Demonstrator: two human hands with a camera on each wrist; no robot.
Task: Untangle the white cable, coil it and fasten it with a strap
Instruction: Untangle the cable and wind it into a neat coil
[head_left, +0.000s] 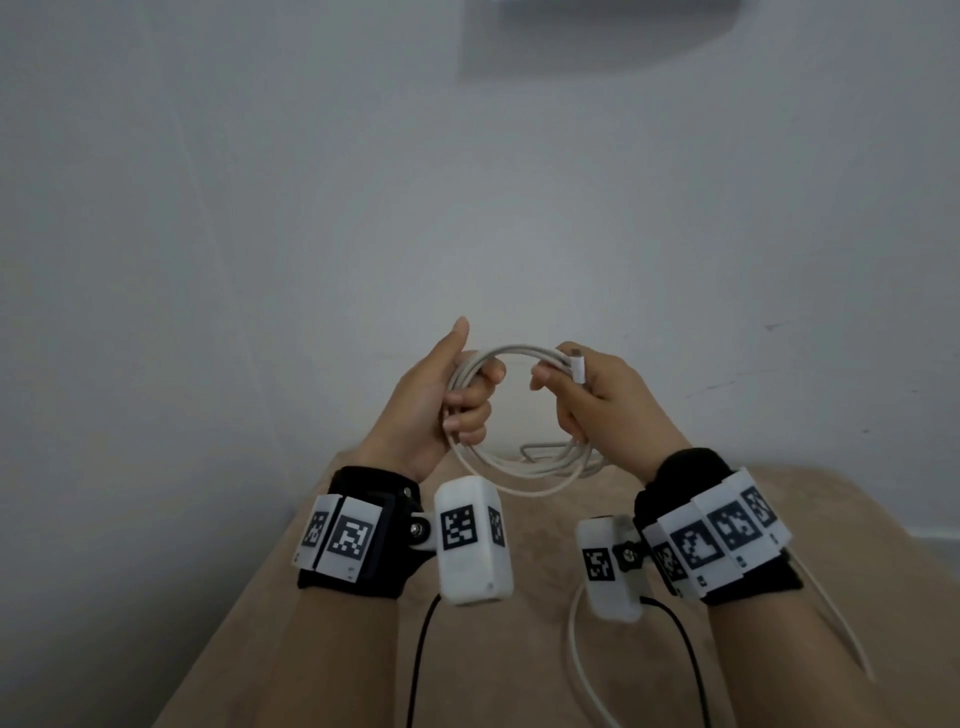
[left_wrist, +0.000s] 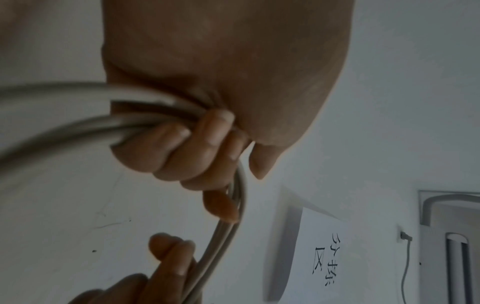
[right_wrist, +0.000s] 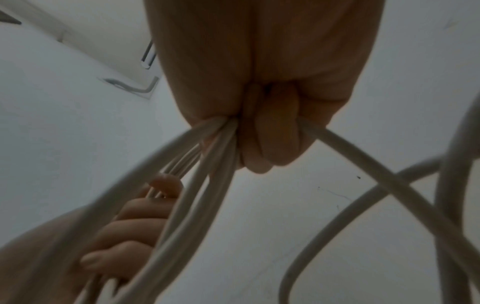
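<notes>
The white cable (head_left: 524, 478) hangs as a round coil of several loops, held in the air between both hands in front of a pale wall. My left hand (head_left: 441, 400) grips the coil's left side with its fingers curled round the strands (left_wrist: 155, 121) and the thumb pointing up. My right hand (head_left: 587, 389) grips the coil's right side, with the white plug end (head_left: 577, 368) sticking up by the thumb. In the right wrist view the bundled strands (right_wrist: 207, 164) leave the fist, and one loose length (right_wrist: 363, 164) runs off to the right. No strap shows in any view.
A tan cushioned surface (head_left: 519, 649) lies below the hands, with a bit of white cable (head_left: 540, 451) resting at its far edge. Black leads and a white lead hang from the wrist cameras. A wall sign (left_wrist: 322, 257) and a wall socket (left_wrist: 403, 236) show in the left wrist view.
</notes>
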